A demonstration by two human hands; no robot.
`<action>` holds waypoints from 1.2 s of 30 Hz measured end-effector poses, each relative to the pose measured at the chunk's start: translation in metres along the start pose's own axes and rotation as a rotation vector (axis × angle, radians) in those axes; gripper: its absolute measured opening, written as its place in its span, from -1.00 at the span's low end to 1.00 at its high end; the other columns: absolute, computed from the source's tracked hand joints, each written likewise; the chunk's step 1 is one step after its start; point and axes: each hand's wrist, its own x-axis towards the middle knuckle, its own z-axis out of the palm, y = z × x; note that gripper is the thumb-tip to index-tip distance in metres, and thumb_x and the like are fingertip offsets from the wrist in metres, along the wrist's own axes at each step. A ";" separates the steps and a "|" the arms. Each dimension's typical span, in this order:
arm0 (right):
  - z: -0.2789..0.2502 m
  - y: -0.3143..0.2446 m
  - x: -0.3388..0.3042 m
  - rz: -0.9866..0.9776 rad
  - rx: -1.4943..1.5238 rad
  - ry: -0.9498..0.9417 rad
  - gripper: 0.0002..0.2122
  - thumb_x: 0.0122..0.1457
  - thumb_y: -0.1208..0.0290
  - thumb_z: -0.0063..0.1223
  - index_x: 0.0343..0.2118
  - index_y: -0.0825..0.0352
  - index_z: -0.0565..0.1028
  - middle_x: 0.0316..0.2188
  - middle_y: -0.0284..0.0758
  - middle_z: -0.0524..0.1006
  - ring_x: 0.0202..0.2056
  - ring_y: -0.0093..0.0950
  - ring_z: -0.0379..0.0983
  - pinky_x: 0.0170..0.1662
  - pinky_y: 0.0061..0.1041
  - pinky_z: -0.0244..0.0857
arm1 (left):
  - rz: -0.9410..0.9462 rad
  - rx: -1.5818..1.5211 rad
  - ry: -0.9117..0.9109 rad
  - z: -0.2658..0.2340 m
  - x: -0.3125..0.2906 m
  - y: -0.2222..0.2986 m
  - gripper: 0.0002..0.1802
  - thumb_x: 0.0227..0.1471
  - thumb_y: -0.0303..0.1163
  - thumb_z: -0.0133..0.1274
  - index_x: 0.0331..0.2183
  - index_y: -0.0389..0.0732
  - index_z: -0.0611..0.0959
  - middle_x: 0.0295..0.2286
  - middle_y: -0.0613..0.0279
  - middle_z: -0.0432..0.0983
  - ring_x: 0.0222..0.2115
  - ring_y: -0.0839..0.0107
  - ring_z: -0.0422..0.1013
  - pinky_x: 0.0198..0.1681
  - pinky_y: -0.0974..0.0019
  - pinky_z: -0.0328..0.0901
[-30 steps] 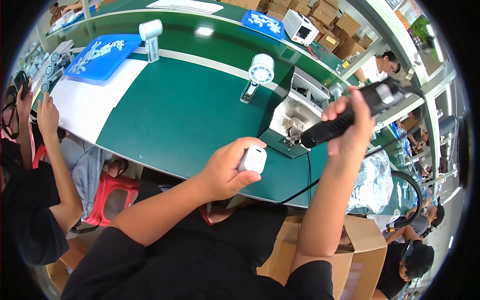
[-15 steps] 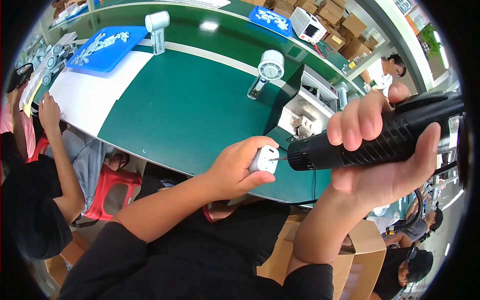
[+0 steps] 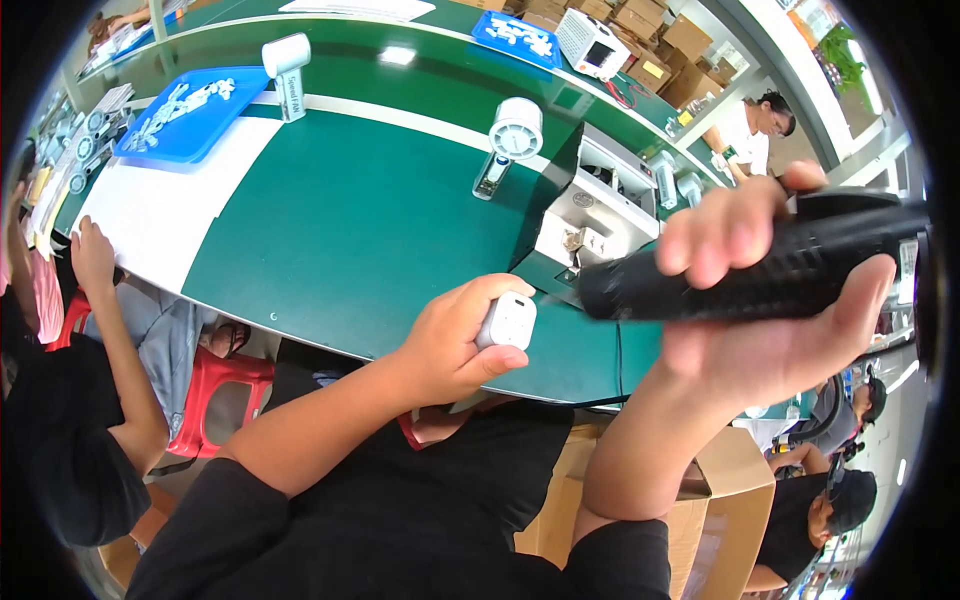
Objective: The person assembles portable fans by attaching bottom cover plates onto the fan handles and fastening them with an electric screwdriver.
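My left hand (image 3: pixel 440 335) is closed around a small white, rounded block (image 3: pixel 514 318), its end with a dark slot facing right; the rest is hidden in the palm. In my right hand (image 3: pixel 750 350) is a thick black electric screwdriver (image 3: pixel 740 275), gripped round its body and pointing left. It is smeared by motion, and its front end stands apart from the white block. Just behind the tool sits a metal box-shaped device (image 3: pixel 590 215) with a bright front bracket. A handheld fan (image 3: pixel 515 130) stands upright on the green bench (image 3: pixel 350 230), left of that device.
Another handheld fan (image 3: pixel 287 78) stands farther left, beside a blue tray (image 3: pixel 215 130) of small pale parts on white paper (image 3: pixel 150 215). A co-worker's arm (image 3: pixel 125 330) rests at the left edge. Below my right arm is an open cardboard box (image 3: pixel 735 465); a black cable (image 3: pixel 619 360) crosses the bench edge.
The screwdriver has drawn back from the white block; its thin bit was at the block's end before. My left hand has shifted slightly left with the block. The whole view has moved a little.
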 end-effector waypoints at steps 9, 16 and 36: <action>-0.089 0.065 0.004 0.027 -0.414 0.572 -0.70 0.12 0.22 0.05 -0.35 0.40 0.33 -0.70 -0.27 0.35 -0.68 -0.44 0.29 -0.60 -0.44 0.24 | -0.050 -0.033 -0.005 0.002 -0.002 -0.004 -0.25 -0.01 0.20 0.01 -0.06 -0.28 0.35 -0.42 0.22 0.43 -0.43 0.48 0.37 -0.36 0.41 0.28; -0.096 0.067 0.001 0.050 -0.406 0.544 -0.71 0.11 0.24 0.05 -0.35 0.39 0.33 -0.69 -0.27 0.33 -0.68 -0.44 0.27 -0.59 -0.44 0.24 | -0.020 -0.020 -0.015 0.004 0.000 -0.003 -0.37 -0.03 0.06 0.10 -0.10 -0.26 0.41 -0.37 0.10 0.44 -0.43 0.24 0.40 -0.34 0.32 0.30; 0.003 -0.012 -0.018 0.066 -0.019 -0.049 -0.45 0.10 0.00 -0.05 -0.10 0.46 0.26 -0.58 -0.29 0.32 -0.62 -0.46 0.27 -0.53 -0.43 0.16 | 0.004 0.091 -0.107 0.004 0.005 0.000 -0.25 -0.11 0.22 0.04 -0.08 -0.21 0.38 -0.32 0.08 0.44 -0.35 0.09 0.40 -0.31 0.21 0.30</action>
